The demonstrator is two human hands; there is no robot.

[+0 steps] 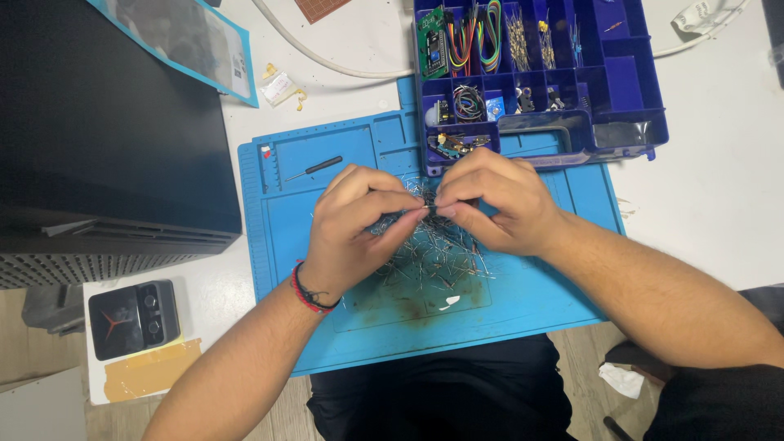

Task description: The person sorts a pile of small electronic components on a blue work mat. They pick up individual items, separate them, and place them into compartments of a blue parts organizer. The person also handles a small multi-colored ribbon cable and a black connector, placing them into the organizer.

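Both grips pinch one wire lead [430, 206] — parts organizer [539, 73] beyond | screwdriver [314, 168] left

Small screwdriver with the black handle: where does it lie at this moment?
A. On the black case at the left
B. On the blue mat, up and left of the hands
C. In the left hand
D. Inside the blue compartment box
B: the small screwdriver lies flat on the blue mat, apart from the left hand and right hand, whose fingertips pinch a thin wire part over the pile of components.

Bright, even overhead light; white table [719, 188] slightly overexposed. Soft shadows beneath both hands. Focus sharp, mild stretching at edges.
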